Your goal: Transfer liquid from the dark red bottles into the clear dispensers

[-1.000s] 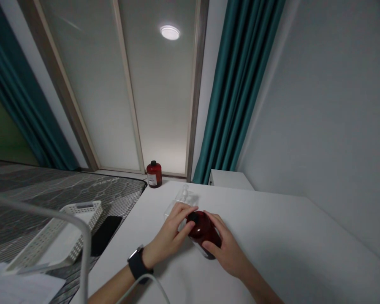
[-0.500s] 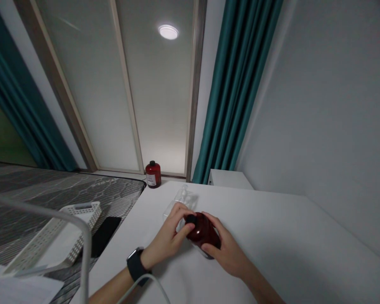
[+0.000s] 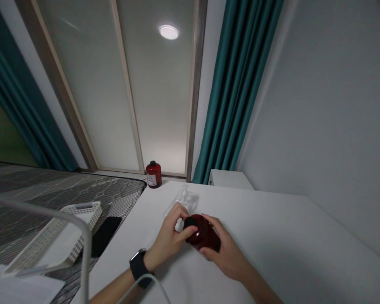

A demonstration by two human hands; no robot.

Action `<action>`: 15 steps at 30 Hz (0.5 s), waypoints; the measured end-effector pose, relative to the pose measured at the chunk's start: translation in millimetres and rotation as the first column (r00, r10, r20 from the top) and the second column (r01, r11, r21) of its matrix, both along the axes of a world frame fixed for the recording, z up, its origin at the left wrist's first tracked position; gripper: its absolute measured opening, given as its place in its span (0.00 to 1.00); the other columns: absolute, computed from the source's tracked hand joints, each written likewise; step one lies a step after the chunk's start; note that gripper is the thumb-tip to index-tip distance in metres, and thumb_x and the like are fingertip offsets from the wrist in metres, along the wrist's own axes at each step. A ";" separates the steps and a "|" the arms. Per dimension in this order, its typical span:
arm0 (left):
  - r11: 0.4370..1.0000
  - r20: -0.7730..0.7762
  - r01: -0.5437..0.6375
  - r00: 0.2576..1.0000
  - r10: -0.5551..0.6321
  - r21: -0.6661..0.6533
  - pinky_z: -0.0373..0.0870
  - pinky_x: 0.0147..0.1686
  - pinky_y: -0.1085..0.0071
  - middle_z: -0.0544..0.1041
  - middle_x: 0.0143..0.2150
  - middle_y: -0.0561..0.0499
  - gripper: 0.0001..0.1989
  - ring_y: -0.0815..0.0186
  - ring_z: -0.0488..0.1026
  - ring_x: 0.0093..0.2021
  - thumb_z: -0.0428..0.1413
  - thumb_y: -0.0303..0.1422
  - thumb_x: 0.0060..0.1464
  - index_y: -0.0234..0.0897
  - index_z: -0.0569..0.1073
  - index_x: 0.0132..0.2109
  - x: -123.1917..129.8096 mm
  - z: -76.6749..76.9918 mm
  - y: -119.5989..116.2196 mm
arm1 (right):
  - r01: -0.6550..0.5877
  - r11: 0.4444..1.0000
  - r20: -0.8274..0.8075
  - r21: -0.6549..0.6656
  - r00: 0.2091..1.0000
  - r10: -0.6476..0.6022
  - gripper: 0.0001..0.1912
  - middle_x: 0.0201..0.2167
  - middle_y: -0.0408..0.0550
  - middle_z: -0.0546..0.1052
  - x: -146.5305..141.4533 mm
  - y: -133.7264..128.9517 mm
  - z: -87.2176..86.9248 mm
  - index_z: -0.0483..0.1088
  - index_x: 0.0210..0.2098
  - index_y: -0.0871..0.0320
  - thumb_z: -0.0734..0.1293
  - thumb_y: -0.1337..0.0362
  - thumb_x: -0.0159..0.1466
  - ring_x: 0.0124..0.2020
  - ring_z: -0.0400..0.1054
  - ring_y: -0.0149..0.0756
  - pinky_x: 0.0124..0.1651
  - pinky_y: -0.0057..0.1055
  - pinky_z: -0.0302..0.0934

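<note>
A dark red bottle [image 3: 202, 231] with a black cap [image 3: 189, 222] is tilted over the white table, its cap toward the left. My right hand [image 3: 223, 249] wraps round the bottle's body from the right. With thumb and fingers, my left hand [image 3: 174, 230] grips the black cap; a dark watch is on that wrist. Just behind the left hand lies a clear plastic bottle [image 3: 184, 195] on its side, partly hidden by the fingers. Another red bottle [image 3: 153, 175], with a black cap and a pale label, stands upright at the table's far left corner.
A white perforated basket [image 3: 41, 245] and a black flat object [image 3: 106, 236] lie left of the table [image 3: 272, 228] on a grey striped surface. White paper [image 3: 25, 287] is at bottom left. A pale curved tube [image 3: 85, 253] crosses the left foreground. A wall rises at right.
The dark red bottle has tipped slightly, its cap turning lower and left. My left hand has shifted its fingers on the cap; my right hand keeps its hold.
</note>
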State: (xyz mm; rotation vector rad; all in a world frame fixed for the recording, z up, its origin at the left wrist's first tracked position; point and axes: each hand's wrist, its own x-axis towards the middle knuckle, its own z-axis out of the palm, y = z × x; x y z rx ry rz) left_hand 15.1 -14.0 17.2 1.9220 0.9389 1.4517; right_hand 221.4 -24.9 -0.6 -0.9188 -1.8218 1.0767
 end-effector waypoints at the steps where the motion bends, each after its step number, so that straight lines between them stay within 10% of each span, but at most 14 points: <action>1: 1.000 0.015 0.000 1.000 0.000 0.007 0.62 0.38 0.68 0.67 0.35 0.53 0.19 0.63 0.66 0.36 0.58 0.48 0.60 0.38 0.66 0.33 0.3 -1.3 0.7 | -0.001 1.000 0.001 0.004 1.000 0.001 0.39 0.63 0.49 0.66 -0.2 -0.1 -0.6 0.59 0.64 0.47 0.70 0.73 0.55 0.65 0.59 0.46 0.69 0.48 0.49; 15: 0.994 -0.085 0.086 0.993 -0.080 0.065 0.65 0.58 0.55 0.69 0.55 0.43 0.19 0.54 0.67 0.57 0.55 0.42 0.64 0.46 0.69 0.60 -1.9 1.9 -3.9 | -0.039 0.998 -0.284 -0.047 0.959 0.024 0.34 0.65 0.56 0.64 -3.3 12.1 -16.6 0.57 0.64 0.51 0.71 0.56 0.63 0.66 0.59 0.48 0.68 0.47 0.53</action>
